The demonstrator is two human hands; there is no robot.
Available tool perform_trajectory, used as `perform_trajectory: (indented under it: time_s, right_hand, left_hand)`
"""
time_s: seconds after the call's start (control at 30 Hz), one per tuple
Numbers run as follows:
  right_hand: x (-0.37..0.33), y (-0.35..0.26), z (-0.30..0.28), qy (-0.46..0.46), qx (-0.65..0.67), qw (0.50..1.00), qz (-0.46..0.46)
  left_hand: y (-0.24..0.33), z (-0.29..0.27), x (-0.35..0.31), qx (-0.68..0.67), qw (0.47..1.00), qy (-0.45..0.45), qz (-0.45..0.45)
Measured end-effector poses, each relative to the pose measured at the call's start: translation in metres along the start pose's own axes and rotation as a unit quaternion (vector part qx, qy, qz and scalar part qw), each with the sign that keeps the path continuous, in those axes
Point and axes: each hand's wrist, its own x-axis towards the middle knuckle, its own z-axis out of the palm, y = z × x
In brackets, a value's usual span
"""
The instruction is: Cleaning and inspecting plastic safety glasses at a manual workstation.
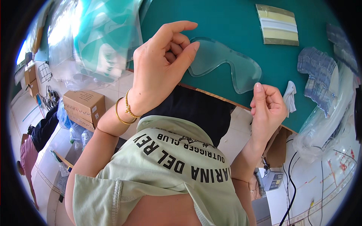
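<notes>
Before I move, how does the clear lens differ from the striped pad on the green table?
The clear lens is see-through; the striped pad is opaque, with cream, white and brownish bands.
The lens has a curved, notched goggle outline, while the pad is roughly rectangular.
The lens sits between the left hand and right hand; the pad lies apart from both.
Both show against the green table.

From the clear lens (228,52), passage runs open across the green tabletop (222,19) at 12 o'clock. Obstructions: plastic sheets (100,37) at 9, yellow-and-white pad (278,25) at 2, stacked clear pieces (318,77) at 3, white cloth (290,97) at 4.
</notes>
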Motion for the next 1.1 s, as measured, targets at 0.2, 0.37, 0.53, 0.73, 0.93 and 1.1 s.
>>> perform_trajectory:
  time_s: [0.2,0.37,0.53,0.73,0.93,1.1]
  right_hand:
    - [-0.001,-0.001,0.001,0.006,-0.029,1.0,-0.001]
    - [0.001,-0.006,0.003,0.033,-0.107,0.994,-0.012]
    - [0.029,-0.037,-0.012,0.101,-0.292,0.933,-0.183]
    - [0.109,-0.079,-0.007,-0.011,-0.484,0.773,-0.41]
    - [0.152,-0.089,-0.002,-0.06,-0.624,0.7,-0.342]
    - [0.15,-0.079,-0.02,-0.056,-0.612,0.7,-0.365]
  left_hand:
    - [0.004,0.001,0.0,0.007,1.0,-0.001,-0.004]
    - [0.007,-0.001,-0.001,0.039,0.998,-0.036,-0.018]
    - [0.003,0.001,-0.004,0.029,0.999,-0.027,0.016]
    - [0.002,0.006,0.001,0.038,0.998,-0.019,0.041]
    - [-0.001,0.009,0.002,0.02,0.998,-0.011,0.05]
    - [-0.005,0.018,0.002,0.024,0.998,-0.006,0.063]
